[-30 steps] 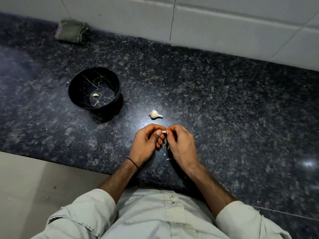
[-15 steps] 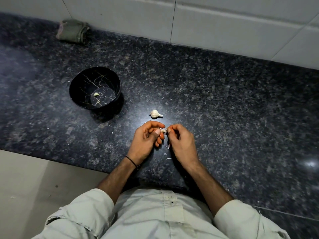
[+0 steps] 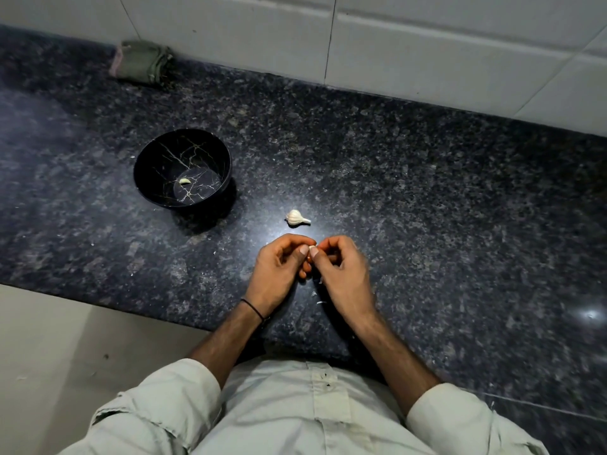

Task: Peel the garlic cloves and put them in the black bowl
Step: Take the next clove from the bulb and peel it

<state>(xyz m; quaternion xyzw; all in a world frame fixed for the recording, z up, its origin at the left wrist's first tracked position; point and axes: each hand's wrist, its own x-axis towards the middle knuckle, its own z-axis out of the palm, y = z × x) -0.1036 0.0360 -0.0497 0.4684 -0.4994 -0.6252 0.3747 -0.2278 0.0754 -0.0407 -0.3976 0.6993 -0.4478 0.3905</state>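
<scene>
Granite counter (image 3: pixel 427 208) carries black bowl (image 3: pixel 154 159), garlic bulb (image 3: pixel 295 217), cloth (image 3: pixel 141 62).

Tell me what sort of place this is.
Most likely a home kitchen: a dark speckled stone countertop backed by a white tiled wall, with a black bowl holding a peeled garlic clove and a small garlic bulb lying nearby.
</scene>
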